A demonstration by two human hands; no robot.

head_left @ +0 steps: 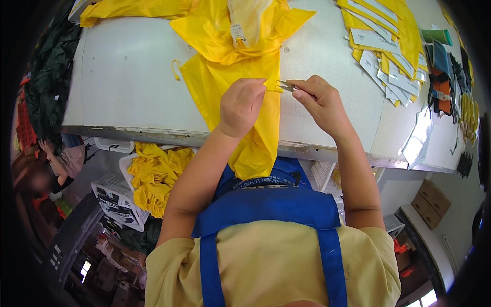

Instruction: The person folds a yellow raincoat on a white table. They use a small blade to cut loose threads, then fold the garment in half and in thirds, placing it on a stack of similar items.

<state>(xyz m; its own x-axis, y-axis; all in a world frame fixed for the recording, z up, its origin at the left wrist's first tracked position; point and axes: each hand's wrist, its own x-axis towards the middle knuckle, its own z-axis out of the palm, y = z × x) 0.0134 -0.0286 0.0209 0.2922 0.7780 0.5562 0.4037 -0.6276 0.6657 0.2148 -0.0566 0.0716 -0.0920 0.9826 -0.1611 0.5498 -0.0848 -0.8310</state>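
A yellow waterproof garment (225, 77) lies across the table, its lower end hanging over the near edge towards my lap. My left hand (240, 106) is closed in a pinch on a narrow yellow strip (273, 89) of the garment, whose end sticks out to the right. Just beyond that end, my right hand (323, 105) grips small metal thread snips (287, 86). Their blades point left and look slightly apart around or beside the strip; I cannot tell which. Near the garment's top sits a white label (238, 33). A thin yellow loop (176, 70) sticks out at its left.
On the white table (128, 77), folded yellow garments with white cards (391, 66) are piled at the right. Dark garments (51, 66) hang over the left end. Below stands a white crate (115, 197) beside heaped yellow garments (158, 176). Another person (60, 171) is at the far left.
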